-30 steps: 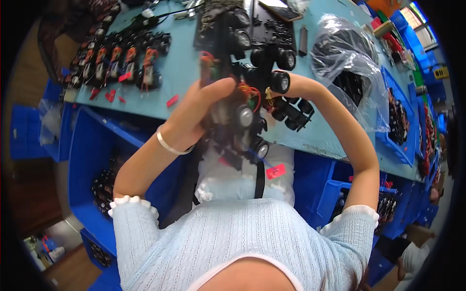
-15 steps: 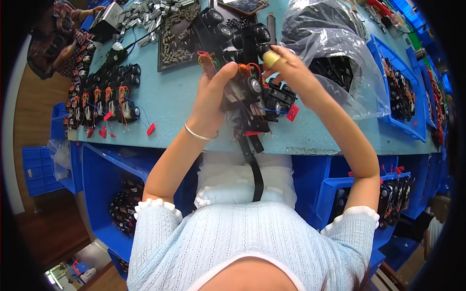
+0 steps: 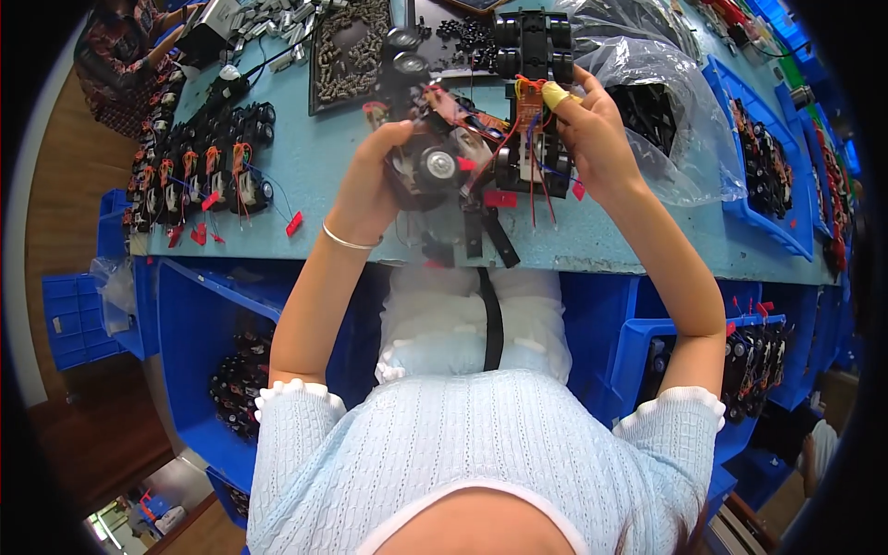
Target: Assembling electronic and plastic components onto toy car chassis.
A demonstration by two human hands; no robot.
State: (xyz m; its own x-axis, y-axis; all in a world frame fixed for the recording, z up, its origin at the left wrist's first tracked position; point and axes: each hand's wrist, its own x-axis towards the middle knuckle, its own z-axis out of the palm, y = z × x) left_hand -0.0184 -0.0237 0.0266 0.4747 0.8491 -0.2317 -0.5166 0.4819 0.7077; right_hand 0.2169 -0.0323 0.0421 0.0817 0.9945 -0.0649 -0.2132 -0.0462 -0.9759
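Chassis [image 3: 413, 102] grasped in left hand's fingers, second chassis [image 3: 530, 120] pinched by right hand [image 3: 597, 139]; best held steady, loose wires [image 3: 527, 85] clear of wheels [image 3: 439, 165].

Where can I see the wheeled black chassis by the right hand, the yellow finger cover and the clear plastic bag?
Wheeled black chassis [image 3: 529, 116]: head view, on the orange-brown strip at its middle.
Yellow finger cover [image 3: 555, 95]: head view, on its middle.
Clear plastic bag [image 3: 700, 139]: head view, on its right side.
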